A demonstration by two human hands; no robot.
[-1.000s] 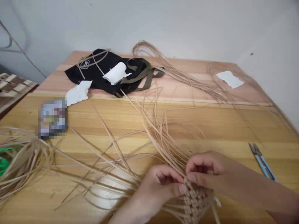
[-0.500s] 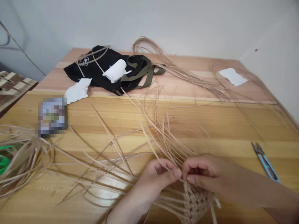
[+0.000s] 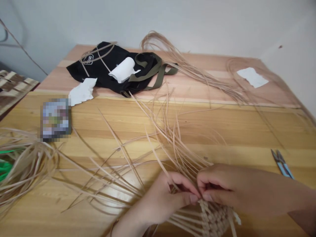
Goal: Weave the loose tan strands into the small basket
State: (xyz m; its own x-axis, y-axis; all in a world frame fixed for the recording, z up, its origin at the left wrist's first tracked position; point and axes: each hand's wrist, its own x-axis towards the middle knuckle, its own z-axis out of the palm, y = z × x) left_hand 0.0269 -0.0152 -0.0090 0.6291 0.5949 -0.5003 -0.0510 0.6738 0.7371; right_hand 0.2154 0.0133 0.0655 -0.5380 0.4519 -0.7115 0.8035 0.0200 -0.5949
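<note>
A woven piece of pale flat strips (image 3: 214, 220) lies at the bottom, right of centre, with long loose strips (image 3: 172, 131) fanning out from it up and to the left. My left hand (image 3: 172, 196) pinches a strip between thumb and index finger at the top edge of the weave. Against its fingertips, my right hand (image 3: 219, 187) is also closed in a pinch at the same edge. The bit of strip between the fingertips is mostly hidden. Part of the weave is covered by my right hand.
Blue-handled snips (image 3: 281, 164) lie at the right. A black bag (image 3: 103, 70) with a white paper roll (image 3: 123, 69) is at the back. A strip bundle (image 3: 197, 72), crumpled paper (image 3: 252, 77), a blurred box (image 3: 55, 119) and a strip pile (image 3: 27, 164) surround the work.
The whole view has shifted slightly. Both hands appear a little further right and lower with the weave, still pinching at its top edge.
</note>
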